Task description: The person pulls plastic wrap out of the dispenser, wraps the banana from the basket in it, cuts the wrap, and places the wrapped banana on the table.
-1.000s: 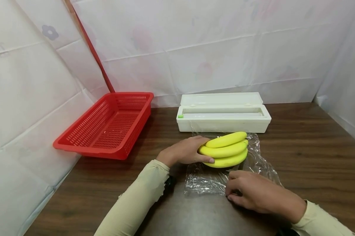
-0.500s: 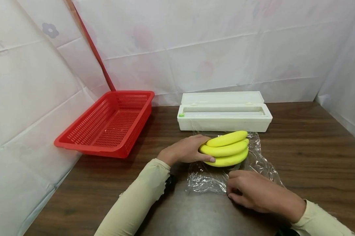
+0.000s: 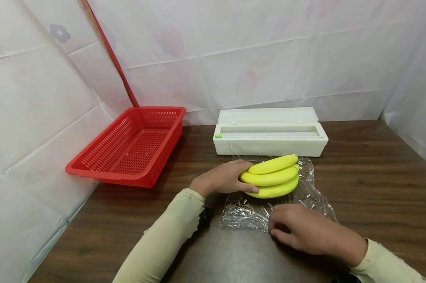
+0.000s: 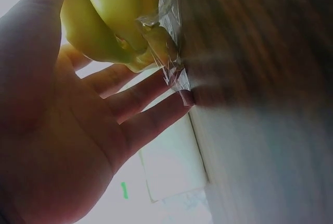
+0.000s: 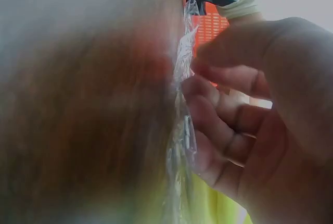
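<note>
Bananas (image 3: pixel 273 179) in a bright yellow bunch lie on a crumpled sheet of clear plastic film (image 3: pixel 244 214) on the dark wood-grain tabletop (image 3: pixel 361 169), just in front of a long white box (image 3: pixel 269 148). The person's left hand (image 3: pixel 220 179) holds the bunch at its joined end, its grip spread around the fruit: the thumb lies on the near side, while the other fingers reach round the far side (in the left wrist view, a fingertip meets a fold of film). The right hand (image 3: pixel 301 226) is at the film's near edge, fingers curled, its grip pinching the film between thumb and fingertips. The box's lid (image 3: pixel 267 114) stands tipped back along the far side, and a small green tab (image 3: pixel 218 136) shows at the left end of its front rim. A red slotted basket (image 3: pixel 128 177) sits to the left, well apart from the fruit. Pale yellow sleeves (image 3: pixel 166 236) cover both forearms, with a black wrist device (image 3: pixel 205 215) on the left one. White sheeting (image 3: pixel 269 67) with faded prints rises behind.
</note>
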Tool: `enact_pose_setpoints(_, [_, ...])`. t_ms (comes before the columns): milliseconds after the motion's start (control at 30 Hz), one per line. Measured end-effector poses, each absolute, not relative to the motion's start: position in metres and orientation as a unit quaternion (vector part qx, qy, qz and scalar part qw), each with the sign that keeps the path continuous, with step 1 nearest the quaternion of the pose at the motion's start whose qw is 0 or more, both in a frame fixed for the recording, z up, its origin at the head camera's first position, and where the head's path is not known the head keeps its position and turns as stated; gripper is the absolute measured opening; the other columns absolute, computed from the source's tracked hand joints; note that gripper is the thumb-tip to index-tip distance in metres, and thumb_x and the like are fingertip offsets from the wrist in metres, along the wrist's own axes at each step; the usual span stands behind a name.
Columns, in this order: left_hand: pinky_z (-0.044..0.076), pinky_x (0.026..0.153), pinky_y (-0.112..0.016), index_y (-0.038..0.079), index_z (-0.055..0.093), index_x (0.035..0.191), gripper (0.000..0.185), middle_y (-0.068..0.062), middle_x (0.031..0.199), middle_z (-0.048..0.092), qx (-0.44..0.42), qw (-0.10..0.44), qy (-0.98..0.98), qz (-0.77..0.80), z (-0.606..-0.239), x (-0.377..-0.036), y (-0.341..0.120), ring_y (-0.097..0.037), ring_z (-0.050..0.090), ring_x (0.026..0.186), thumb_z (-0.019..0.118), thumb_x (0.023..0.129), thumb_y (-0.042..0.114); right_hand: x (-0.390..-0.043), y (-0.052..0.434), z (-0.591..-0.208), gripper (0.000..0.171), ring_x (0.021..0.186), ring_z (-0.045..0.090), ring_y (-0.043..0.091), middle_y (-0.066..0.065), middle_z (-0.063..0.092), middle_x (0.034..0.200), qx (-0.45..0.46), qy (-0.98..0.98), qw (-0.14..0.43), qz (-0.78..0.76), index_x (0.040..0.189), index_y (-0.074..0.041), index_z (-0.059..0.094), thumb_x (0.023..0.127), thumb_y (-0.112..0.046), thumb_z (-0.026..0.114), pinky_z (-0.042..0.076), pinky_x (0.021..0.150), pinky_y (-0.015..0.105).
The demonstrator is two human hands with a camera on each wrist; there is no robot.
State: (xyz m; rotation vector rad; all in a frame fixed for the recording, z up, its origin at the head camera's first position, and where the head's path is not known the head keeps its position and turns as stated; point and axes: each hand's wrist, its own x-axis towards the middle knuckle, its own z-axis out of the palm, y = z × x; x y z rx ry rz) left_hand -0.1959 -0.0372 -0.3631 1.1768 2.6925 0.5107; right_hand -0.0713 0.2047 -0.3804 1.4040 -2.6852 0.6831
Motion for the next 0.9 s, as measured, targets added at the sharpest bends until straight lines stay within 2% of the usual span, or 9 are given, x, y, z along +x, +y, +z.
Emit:
enact_pose_setpoints(133, [0.044,0.094,-0.030,0.022,0.048,0.146,0.076,0.008,0.124,0.052,0.393,0.083,0.898,0.179,-0.362,-0.194,-0.038,-0.007,0.049,0.108,0.065,0.087,0.066,-0.071,0.205,-0.379,0.017,0.080,0.053,-0.001,-0.019,0.054,0.093,0.417,-0.876,0.060,0.235,0.093,-0.029,0.066,0.090,-0.014,0.073,0.050,0.068,0.026])
enact_pose_setpoints(300, [0.041,0.102,-0.030,0.021,0.043,0.150,0.080,0.007,0.133,0.052,0.399,0.086,0.891,0.197,-0.359,-0.193,-0.041,-0.008,0.048,0.117,0.066,0.088,0.064,-0.074,0.206,-0.375,0.024,0.085,0.057,0.005,-0.012,0.058,0.103,0.401,-0.861,0.174,0.259,0.102,-0.020,0.069,0.083,-0.008,0.076,0.051,0.072,0.026])
enact_pose_setpoints(433, [0.037,0.109,-0.033,0.016,0.040,0.153,0.081,0.000,0.144,0.049,0.387,0.067,0.896,0.209,-0.355,-0.192,-0.044,-0.012,0.045,0.130,0.063,0.090,0.062,-0.080,0.209,-0.370,0.031,0.098,0.058,0.014,-0.002,0.060,0.113,0.392,-0.843,0.251,0.268,0.107,-0.012,0.070,0.077,-0.003,0.073,0.047,0.083,0.023])
enact_pose_setpoints(600, [0.037,0.110,-0.036,0.012,0.045,0.150,0.072,-0.005,0.147,0.049,0.369,0.029,0.902,0.223,-0.352,-0.188,-0.052,-0.018,0.044,0.134,0.060,0.095,0.056,-0.084,0.216,-0.367,0.026,0.106,0.055,0.023,0.007,0.061,0.115,0.364,-0.836,0.296,0.286,0.103,-0.009,0.071,0.078,-0.002,0.067,0.038,0.094,0.019])
enact_pose_setpoints(733, [0.043,0.105,-0.035,0.008,0.050,0.144,0.060,-0.006,0.137,0.057,0.355,-0.003,0.895,0.271,-0.353,-0.183,-0.060,-0.017,0.053,0.125,0.062,0.098,0.045,-0.089,0.221,-0.366,0.023,0.105,0.054,0.029,0.012,0.062,0.117,0.355,-0.824,0.326,0.297,0.100,-0.007,0.072,0.080,-0.004,0.062,0.035,0.098,0.023])
enact_pose_setpoints(800, [0.048,0.096,-0.032,0.006,0.056,0.133,0.047,-0.005,0.124,0.063,0.347,-0.020,0.889,0.298,-0.354,-0.181,-0.064,-0.016,0.060,0.112,0.064,0.099,0.037,-0.092,0.223,-0.366,0.025,0.108,0.055,0.031,0.013,0.063,0.121,0.354,-0.825,0.332,0.290,0.102,-0.007,0.072,0.080,-0.004,0.061,0.033,0.103,0.024])
enact_pose_setpoints(900, [0.052,0.080,-0.028,0.012,0.064,0.111,0.022,0.002,0.099,0.066,0.346,-0.020,0.886,0.308,-0.355,-0.178,-0.070,-0.010,0.062,0.088,0.068,0.097,0.028,-0.095,0.227,-0.368,0.031,0.115,0.055,0.033,0.013,0.063,0.127,0.356,-0.832,0.326,0.274,0.107,-0.007,0.073,0.078,-0.003,0.063,0.030,0.109,0.023])
